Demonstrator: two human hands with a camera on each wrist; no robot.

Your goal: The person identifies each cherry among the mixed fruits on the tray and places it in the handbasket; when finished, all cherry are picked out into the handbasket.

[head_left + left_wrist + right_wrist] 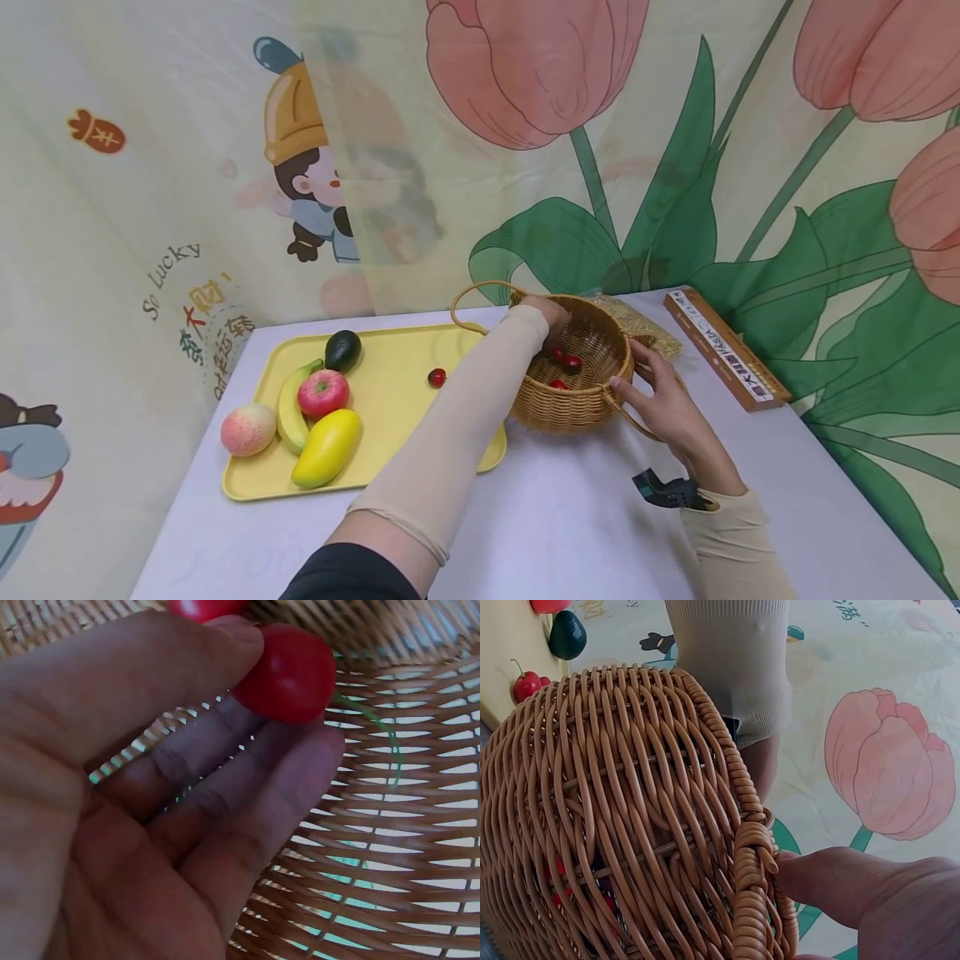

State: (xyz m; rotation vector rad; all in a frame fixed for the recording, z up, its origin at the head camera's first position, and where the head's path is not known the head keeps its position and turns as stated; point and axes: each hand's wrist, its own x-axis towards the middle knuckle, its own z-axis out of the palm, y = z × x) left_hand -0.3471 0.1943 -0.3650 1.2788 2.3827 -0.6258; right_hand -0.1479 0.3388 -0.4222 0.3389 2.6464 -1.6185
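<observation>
A brown wicker basket (558, 410) stands on the table, tilted, with several red cherries (572, 364) inside. My left hand (553, 317) reaches down into it. In the left wrist view, its thumb and fingers pinch a red cherry (292, 675) with a thin green stem, close to the woven wall. My right hand (671, 408) grips the basket's right side, thumb at the rim beside the handle base, as the right wrist view also shows. Part of my left hand is hidden by the sleeve and basket rim in the head view.
On the yellow tray (397, 400) to the left lie an avocado (342, 351), a banana (291, 404), a red apple-like fruit (324, 394), a mango (327, 448), a peach (248, 430) and cherries (437, 377). Behind the basket are a clear bag (637, 321) and a pasta box (723, 346).
</observation>
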